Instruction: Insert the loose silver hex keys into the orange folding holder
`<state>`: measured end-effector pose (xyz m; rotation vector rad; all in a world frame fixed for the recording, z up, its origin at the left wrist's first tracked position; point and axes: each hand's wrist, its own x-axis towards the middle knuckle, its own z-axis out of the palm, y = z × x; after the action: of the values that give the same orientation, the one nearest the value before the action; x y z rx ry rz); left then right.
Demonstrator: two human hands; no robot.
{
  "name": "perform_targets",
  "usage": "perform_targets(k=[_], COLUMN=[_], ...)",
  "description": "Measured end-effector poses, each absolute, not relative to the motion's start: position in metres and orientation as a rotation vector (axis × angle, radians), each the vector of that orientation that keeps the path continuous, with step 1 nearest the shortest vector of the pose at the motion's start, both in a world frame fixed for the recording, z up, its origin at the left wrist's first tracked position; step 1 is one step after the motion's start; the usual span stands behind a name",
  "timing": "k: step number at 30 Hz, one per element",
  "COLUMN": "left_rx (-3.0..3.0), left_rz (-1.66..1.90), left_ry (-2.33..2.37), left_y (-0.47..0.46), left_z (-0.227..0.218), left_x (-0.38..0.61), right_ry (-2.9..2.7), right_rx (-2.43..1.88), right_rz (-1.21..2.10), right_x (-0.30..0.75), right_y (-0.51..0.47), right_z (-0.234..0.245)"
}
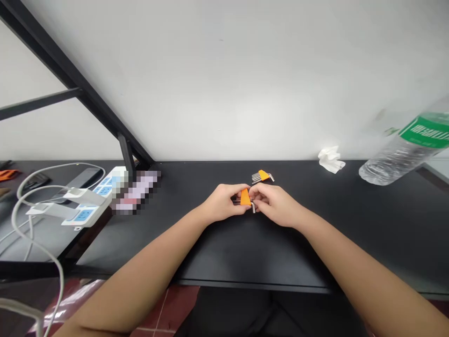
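The orange holder [245,197], a wedge-shaped block with a bent metal key [253,207] projecting from it, is positioned above the black tabletop [259,257] between both hands. The green label [428,131] on the clear bottle [387,161] carries white lettering (too blurred to read). The left hand [224,202] pinches the holder between thumb and fingers; the right hand [278,204] has curled fingers at its right edge, and whether they grasp a key cannot be determined.

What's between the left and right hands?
An orange hex-key holder, a bent hex-key end protruding; the left hand pinches it, the right hand is at its other side. Shows in the head view.
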<state>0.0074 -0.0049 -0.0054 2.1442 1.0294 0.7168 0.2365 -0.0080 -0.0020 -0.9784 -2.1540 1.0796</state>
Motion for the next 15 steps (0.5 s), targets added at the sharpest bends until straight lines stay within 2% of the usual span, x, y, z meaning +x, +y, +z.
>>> perform_targets(k=[3,9,15], left_rx=[2.196,2.154,2.061], left_rz=[0.704,0.744,0.768], left_ry=[1.038,1.133,1.157], left_y=[-0.005,0.004,0.005], left_z=[-0.005,-0.021,-0.022], left_x=[0.01,0.004,0.004], right_ry=[-2.076,-2.469,-2.701], right_rx=[-1.018,-1.282,-1.344], right_rz=[1.172,0.403,0.139], right_x=[0.237,0.268,0.265], right_y=[-0.005,0.01,0.01], right_z=[-0.005,-0.002,-0.007])
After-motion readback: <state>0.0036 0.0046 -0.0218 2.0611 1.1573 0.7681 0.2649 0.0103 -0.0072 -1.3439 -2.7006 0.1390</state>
